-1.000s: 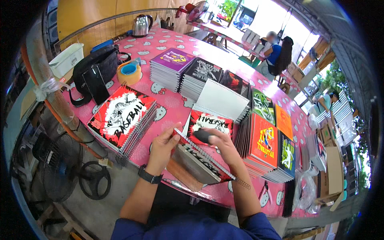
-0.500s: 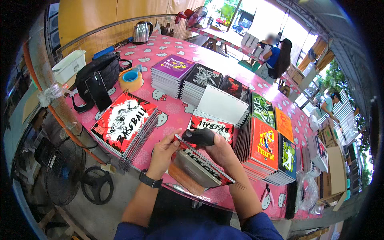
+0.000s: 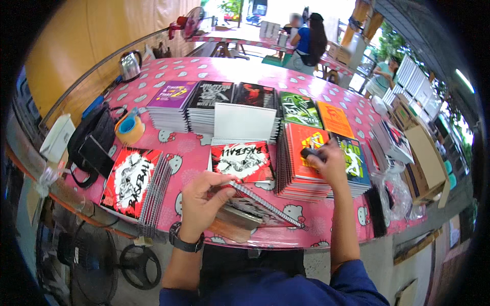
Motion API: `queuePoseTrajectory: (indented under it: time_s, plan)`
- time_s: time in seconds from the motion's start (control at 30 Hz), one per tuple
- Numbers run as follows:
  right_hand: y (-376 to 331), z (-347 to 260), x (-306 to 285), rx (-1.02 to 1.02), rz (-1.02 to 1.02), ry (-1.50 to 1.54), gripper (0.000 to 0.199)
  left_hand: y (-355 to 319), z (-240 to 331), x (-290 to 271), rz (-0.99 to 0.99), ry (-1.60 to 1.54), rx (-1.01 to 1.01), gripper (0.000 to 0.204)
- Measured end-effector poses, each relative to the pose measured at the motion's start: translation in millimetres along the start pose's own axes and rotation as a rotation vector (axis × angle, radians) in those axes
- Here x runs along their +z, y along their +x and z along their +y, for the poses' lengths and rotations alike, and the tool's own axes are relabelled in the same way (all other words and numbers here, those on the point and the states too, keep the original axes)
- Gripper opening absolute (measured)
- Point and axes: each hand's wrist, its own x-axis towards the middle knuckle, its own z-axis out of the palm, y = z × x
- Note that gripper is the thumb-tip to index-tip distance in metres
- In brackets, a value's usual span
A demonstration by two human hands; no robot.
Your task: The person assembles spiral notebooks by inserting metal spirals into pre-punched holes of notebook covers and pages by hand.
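Pink tbl (image 3: 209, 69): held notebk (image 3: 266, 209), 1 kettle (image 3: 130, 67) (contents unclear)

yellow wall (image 3: 97, 51), left | pink patterned table (image 3: 171, 71) | grey floor (image 3: 375, 255) | lit tube light (image 3: 464, 80), right

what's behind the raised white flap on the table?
Two stacks of black-covered notebooks show above and beside the white flap; their lower parts directly behind it are covered.
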Motion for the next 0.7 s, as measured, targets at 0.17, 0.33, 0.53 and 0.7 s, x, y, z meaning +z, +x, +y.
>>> queuePoseTrajectory:
  time_s: [0.17, 0.33, 0.53, 0.7]
  plan:
    - [-27.1, -74.2, -33.7, -0.241, 0.308, 0.201, 0.032, 2.6, 25.8, 31.0, -0.091, 0.18, 0.145, 0.023]
    - [-82.9, -163.5, -47.2, -0.251, -0.095, 0.772, 0.025, -5.6, 33.5, 47.5, -0.113, 0.194, 0.18, 0.022]
    - [-89.2, -166.3, -34.0, -0.366, 0.106, 0.64, 0.018, -11.6, 34.5, 44.7, -0.144, 0.21, 0.239, 0.02]
    - [-84.1, -171.2, -34.4, -0.458, 0.108, 0.526, 0.02, -12.7, 29.1, 46.6, -0.058, 0.223, 0.213, 0.017]
